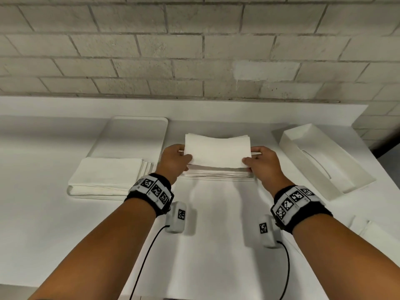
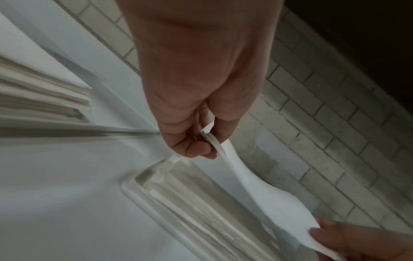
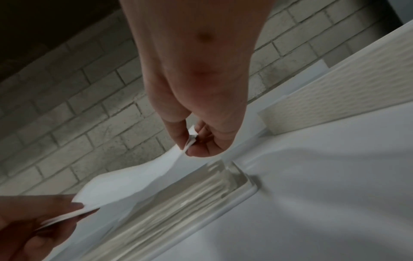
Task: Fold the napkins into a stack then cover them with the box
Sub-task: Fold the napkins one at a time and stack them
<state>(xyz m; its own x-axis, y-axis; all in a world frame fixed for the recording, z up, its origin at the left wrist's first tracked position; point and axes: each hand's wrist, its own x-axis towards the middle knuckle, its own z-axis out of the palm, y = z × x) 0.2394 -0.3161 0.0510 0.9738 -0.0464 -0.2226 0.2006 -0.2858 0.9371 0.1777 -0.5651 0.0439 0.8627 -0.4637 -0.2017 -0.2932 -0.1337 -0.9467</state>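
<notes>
A folded white napkin (image 1: pixel 217 150) hangs just above a stack of folded napkins (image 1: pixel 218 173) that lies in a shallow white tray (image 3: pixel 243 194) at the table's middle. My left hand (image 1: pixel 176 160) pinches the napkin's left end (image 2: pixel 225 151) between thumb and fingers. My right hand (image 1: pixel 260 159) pinches its right end (image 3: pixel 190 141) the same way. The napkin (image 3: pixel 125 181) sags slightly between the hands. A white box (image 1: pixel 324 161) with a slot lies open side up at the right.
A second pile of napkins (image 1: pixel 108 177) sits on a flat white tray (image 1: pixel 134 135) at the left. More white paper (image 1: pixel 376 232) lies at the table's right front edge. A brick wall (image 1: pixel 194 50) rises behind the white table (image 1: pixel 43 224).
</notes>
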